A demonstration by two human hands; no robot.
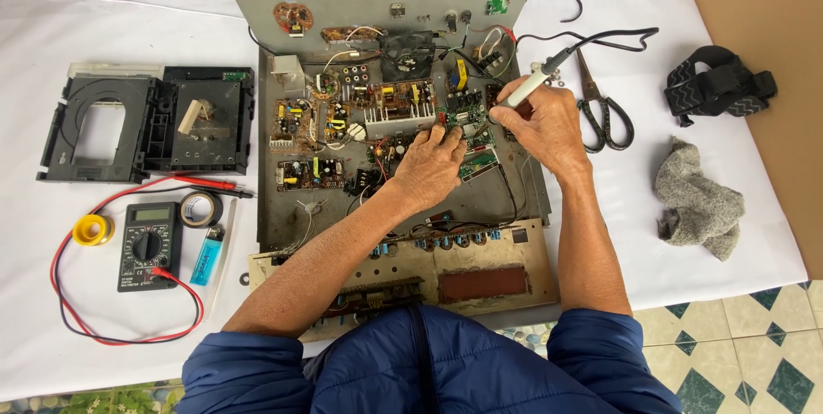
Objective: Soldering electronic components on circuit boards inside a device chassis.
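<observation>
- Centrally, a soldering iron [536,81] is held pen-style in the right hand [542,123], fingers closed around its pale handle, tip angled down toward a small green circuit board [470,118] inside the open metal chassis [283,200].
- The left hand [429,165] rests on the boards just beside the tip, fingers curled and pressed down; whether they pinch a wire or component cannot be told from this view.
- The iron's black cord [600,37] loops off to the upper right across the white tabletop [51,328].
- Inside the chassis, near the work point: further populated boards, a small fan [405,52] and loose wiring.
- Hazard, burns: the left fingertips lie very near the tip; a slip of either hand could bring them into contact.
- Hazard, bridging: dense components surround the joint; a drifting tip could probably touch neighbouring parts or wire insulation.
- Hazard, snagging: the cord runs close to the scissors [604,110]; a tug could jerk the iron.
- Further out on the tabletop: a disc-drive tray [103,127], a multimeter [148,245] with red leads, a tape roll [200,207], a blue lighter [207,255], a grey cloth [699,200] and a head strap [718,81].
</observation>
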